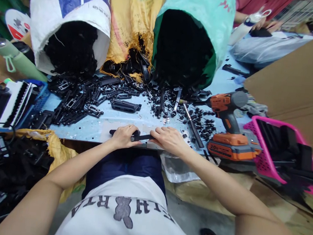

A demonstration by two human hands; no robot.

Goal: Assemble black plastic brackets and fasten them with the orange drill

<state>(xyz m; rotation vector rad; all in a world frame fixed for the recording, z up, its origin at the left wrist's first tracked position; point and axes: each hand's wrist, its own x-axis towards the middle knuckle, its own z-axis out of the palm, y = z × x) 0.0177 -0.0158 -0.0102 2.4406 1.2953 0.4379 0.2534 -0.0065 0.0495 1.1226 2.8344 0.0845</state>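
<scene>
Close to the table's front edge, my left hand (123,136) is closed around a long black plastic part (143,137). One dark end of it sticks out on the far side of that hand. My right hand (168,138) pinches the other end between thumb and fingers. The fingers cover much of the part, so its exact kind does not show. Just beyond my hands lies a black plastic assembly (125,106). Small black pieces and screws (160,103) are scattered behind my right hand, and a metal-and-black rod-shaped tool (193,124) lies to its right.
An orange cordless drill (227,124) stands right of the small pieces, beside a pink basket (255,123) of black parts. White (99,16), yellow (133,15) and green (200,7) sacks line the back. A blue basket (40,97) stands left. A co-worker's hand (273,26) shows back right.
</scene>
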